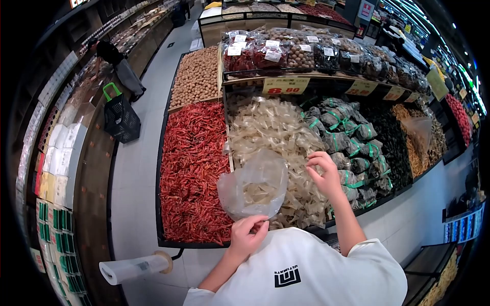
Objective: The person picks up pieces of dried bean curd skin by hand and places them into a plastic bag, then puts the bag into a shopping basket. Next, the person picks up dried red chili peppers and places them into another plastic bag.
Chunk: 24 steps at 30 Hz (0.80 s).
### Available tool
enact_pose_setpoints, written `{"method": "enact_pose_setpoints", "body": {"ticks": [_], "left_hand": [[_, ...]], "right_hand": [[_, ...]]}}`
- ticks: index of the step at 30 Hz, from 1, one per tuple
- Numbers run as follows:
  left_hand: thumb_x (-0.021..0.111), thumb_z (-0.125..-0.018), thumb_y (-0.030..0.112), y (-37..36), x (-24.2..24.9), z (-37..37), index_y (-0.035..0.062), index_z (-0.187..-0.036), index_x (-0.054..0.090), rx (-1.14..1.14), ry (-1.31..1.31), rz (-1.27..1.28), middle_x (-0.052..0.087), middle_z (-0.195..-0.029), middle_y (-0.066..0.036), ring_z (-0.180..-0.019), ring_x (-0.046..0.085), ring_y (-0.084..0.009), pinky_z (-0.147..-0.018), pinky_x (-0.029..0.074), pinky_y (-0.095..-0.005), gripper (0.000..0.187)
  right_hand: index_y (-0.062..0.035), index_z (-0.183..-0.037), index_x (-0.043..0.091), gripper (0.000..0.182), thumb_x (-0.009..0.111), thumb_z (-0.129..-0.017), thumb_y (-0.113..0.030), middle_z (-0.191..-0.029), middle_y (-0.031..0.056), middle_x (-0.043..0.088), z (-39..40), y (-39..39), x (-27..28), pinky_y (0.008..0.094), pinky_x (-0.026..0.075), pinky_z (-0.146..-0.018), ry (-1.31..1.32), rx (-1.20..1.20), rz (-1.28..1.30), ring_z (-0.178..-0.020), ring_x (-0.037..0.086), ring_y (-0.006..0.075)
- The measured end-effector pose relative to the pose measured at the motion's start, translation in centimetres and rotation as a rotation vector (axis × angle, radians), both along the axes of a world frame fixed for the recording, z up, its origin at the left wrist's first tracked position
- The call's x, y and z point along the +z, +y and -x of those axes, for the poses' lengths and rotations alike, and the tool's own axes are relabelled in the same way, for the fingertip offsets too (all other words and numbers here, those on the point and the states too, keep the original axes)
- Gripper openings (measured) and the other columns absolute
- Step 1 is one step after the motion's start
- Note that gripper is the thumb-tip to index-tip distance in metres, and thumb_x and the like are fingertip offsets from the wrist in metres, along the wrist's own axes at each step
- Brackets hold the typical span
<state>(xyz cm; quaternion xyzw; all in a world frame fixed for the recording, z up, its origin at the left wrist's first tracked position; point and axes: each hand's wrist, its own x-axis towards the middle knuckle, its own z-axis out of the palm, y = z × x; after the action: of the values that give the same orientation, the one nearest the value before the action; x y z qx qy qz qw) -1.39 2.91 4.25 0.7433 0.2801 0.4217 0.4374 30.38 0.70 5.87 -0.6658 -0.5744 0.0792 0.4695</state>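
Observation:
A clear plastic bag (232,193) stands open over the bin of pale, translucent dried pieces (270,122), with some pale pieces showing in or through it. My left hand (249,234) pinches the bag's near edge. To the right, my right hand (325,173) is above the pale pieces, its fingers bent and apart; I see nothing held in it. Dried red chillies (194,168) fill the compartment left of the bag. Dark bundles tied with green bands (352,137) lie just right of my right hand.
A roll of plastic bags (135,269) sticks out at the front left. Packaged goods (275,51) and price signs (286,85) line the shelf behind. In the left aisle are a person (120,66) and a black basket with a green handle (121,120).

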Motion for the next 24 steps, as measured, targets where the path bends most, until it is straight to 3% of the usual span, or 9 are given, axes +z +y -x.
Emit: {"method": "enact_pose_setpoints", "body": {"ticks": [4, 6, 10, 16, 18, 21, 24], "left_hand": [[0.078, -0.086, 0.000, -0.2, 0.6, 0.0, 0.0011, -0.101, 0.076, 0.012, 0.049, -0.021, 0.073, -0.079, -0.007, -0.065, 0.068, -0.0121, -0.059, 0.053, -0.0246, 0.015], [0.079, -0.088, 0.003, -0.4, 0.8, 0.0, 0.0019, -0.101, 0.076, 0.021, 0.063, -0.032, 0.073, -0.078, -0.008, -0.062, 0.069, -0.0134, -0.056, 0.054, -0.0261, 0.014], [0.079, -0.087, 0.001, -1.2, 1.1, 0.2, 0.0015, -0.102, 0.076, 0.026, 0.068, 0.015, 0.073, -0.081, -0.006, -0.066, 0.067, -0.0105, -0.060, 0.052, -0.0239, 0.015], [0.078, -0.089, 0.002, -2.0, 0.5, 0.4, 0.0014, -0.122, 0.070, 0.017, 0.051, 0.042, 0.071, -0.080, -0.004, -0.064, 0.064, -0.0088, -0.059, 0.053, -0.0236, 0.034], [0.078, -0.089, 0.001, -2.2, 0.3, 0.5, 0.0013, -0.134, 0.063, -0.003, 0.022, 0.048, 0.071, -0.080, -0.004, -0.065, 0.064, -0.0085, -0.061, 0.053, -0.0232, 0.047], [0.076, -0.089, -0.001, -2.5, -0.3, 0.8, -0.0002, -0.140, 0.056, -0.019, 0.028, 0.033, 0.070, -0.082, -0.004, -0.068, 0.062, -0.0075, -0.063, 0.050, -0.0226, 0.055], [0.077, -0.089, 0.001, -3.0, -0.1, 0.7, 0.0002, -0.138, 0.059, 0.029, 0.019, 0.078, 0.071, -0.080, -0.004, -0.066, 0.064, -0.0090, -0.062, 0.054, -0.0238, 0.052]], "right_hand": [[-0.0032, -0.101, 0.073, 0.017, 0.078, -0.086, -0.001, -0.117, 0.0130, 0.068, 5.6, -0.5, 3.3, 0.0385, 0.052, -0.097, 0.315, 0.078, -0.014, -0.114, 0.066, 0.0321], [-0.0052, -0.111, 0.074, 0.024, 0.078, -0.088, -0.004, -0.121, 0.0134, 0.067, 7.6, -0.3, 4.7, 0.0395, 0.054, -0.098, 0.054, 0.308, 0.005, -0.114, 0.066, 0.0325], [-0.0035, -0.114, 0.073, 0.027, 0.079, -0.087, -0.005, -0.124, 0.0139, 0.068, 7.6, -0.1, 5.1, 0.0393, 0.053, -0.098, -0.035, 0.335, -0.045, -0.116, 0.067, 0.0312], [-0.0019, -0.113, 0.072, 0.026, 0.079, -0.088, -0.007, -0.115, 0.0158, 0.068, 0.4, -1.6, 0.6, 0.0399, 0.054, -0.094, -0.107, -0.084, 0.046, -0.108, 0.067, 0.0343], [-0.0016, -0.112, 0.072, 0.026, 0.079, -0.087, -0.007, -0.111, 0.0165, 0.067, -1.5, -2.7, -1.6, 0.0420, 0.054, -0.091, -0.203, -0.226, 0.231, -0.106, 0.066, 0.0369], [-0.0028, -0.113, 0.073, 0.029, 0.081, -0.086, -0.009, -0.108, 0.0161, 0.066, -3.0, -3.4, -5.1, 0.0447, 0.054, -0.091, -0.175, -0.257, 0.362, -0.106, 0.066, 0.0377], [-0.0044, -0.109, 0.075, 0.028, 0.082, -0.084, -0.011, -0.106, 0.0163, 0.065, -3.5, -3.3, -7.7, 0.0457, 0.055, -0.093, -0.242, -0.284, 0.428, -0.106, 0.065, 0.0380]]}}
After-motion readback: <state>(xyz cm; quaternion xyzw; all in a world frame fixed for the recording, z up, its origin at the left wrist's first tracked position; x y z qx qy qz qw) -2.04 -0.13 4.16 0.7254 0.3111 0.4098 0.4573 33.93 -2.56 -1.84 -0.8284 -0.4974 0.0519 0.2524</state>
